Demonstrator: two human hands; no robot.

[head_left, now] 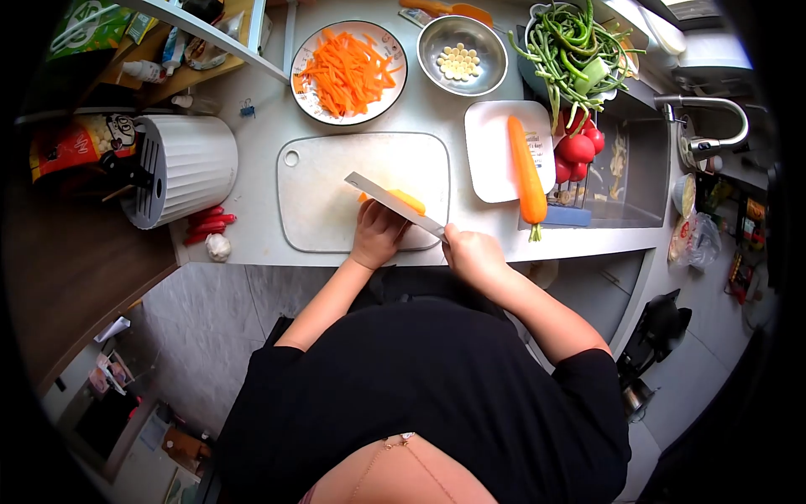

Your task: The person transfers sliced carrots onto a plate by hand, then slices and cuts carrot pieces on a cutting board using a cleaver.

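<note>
My right hand (473,257) is wrapped around the handle of a kitchen knife (395,205). The blade slants up to the left over a white cutting board (315,197). Just behind the blade, my left hand (376,234) is closed with its fingers curled down at the board, pressing on a piece of carrot that they and the knife partly hide. Orange carrot pieces (409,201) show on the far side of the blade. A whole peeled carrot (526,172) lies across a white square tray (487,155) to the right of the board.
Beyond the board stand a plate of carrot strips (348,76), a metal bowl (428,42) with pale round slices, and a heap of green beans (579,50). Tomatoes (577,149) sit beside the sink (642,160). At left are a white knife block (189,172), red chillies (210,223) and garlic (218,247).
</note>
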